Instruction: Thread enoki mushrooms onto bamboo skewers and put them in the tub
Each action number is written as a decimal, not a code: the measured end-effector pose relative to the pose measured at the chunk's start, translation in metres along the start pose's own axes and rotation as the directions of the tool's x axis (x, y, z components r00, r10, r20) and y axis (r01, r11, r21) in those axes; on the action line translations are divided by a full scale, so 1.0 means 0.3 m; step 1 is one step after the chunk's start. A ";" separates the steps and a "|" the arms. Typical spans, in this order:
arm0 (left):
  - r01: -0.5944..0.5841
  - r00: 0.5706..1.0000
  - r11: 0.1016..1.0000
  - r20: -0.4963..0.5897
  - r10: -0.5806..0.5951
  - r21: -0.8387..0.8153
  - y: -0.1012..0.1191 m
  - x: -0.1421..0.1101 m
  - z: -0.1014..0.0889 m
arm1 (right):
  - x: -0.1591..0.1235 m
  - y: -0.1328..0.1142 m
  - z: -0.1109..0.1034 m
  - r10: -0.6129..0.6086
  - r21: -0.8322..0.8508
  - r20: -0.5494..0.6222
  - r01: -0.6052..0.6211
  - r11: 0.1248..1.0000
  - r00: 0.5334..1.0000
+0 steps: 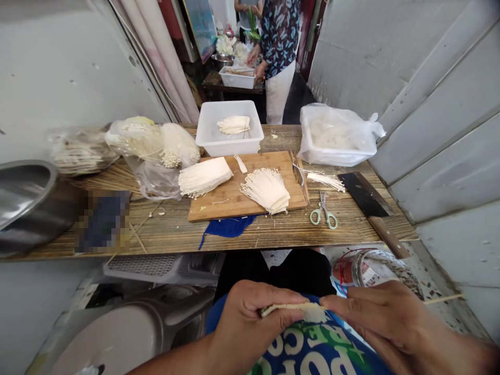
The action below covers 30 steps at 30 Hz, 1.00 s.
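My left hand (253,323) and my right hand (375,317) hold a small flat bunch of enoki mushrooms (292,311) low in front of my blue printed shirt (308,349). The left fingers wrap its stem end, and the right fingertips pinch its other end. Farther off, on a bamboo cutting board (246,195), lie two larger enoki bunches (205,177) (266,190). Green-handled scissors (323,212) and a cleaver (369,200) rest on the wooden table (164,224), beyond both hands.
A white tub (230,133) holds more enoki, and a bag-lined tub (336,138) stands to its right. Bagged enoki (144,146) and a steel basin (27,208) sit at left. A blue cloth (228,226) hangs off the board. Beyond the table, a person (279,52) works at another table.
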<state>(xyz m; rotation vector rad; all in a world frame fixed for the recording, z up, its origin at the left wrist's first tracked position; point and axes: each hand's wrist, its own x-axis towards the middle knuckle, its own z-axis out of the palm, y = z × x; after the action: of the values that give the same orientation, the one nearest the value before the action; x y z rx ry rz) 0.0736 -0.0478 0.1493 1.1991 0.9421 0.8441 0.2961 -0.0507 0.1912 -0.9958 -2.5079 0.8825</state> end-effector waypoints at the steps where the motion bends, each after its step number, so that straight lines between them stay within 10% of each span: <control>1: 0.001 1.000 1.000 -0.001 -0.001 -0.002 -0.001 -0.002 0.002 | -0.002 -0.001 0.000 -0.003 -0.001 -0.003 0.003 1.000 1.000; 30: 0.004 1.000 0.999 -0.017 -0.003 0.043 -0.012 -0.007 0.003 | -0.029 0.015 0.010 0.046 0.155 -0.011 -0.044 0.987 0.999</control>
<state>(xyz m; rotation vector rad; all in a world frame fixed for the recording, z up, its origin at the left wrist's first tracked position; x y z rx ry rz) 0.0739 -0.0506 0.1463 1.2286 0.9801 0.8355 0.3030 -0.0554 0.1857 -1.0072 -2.3719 1.0614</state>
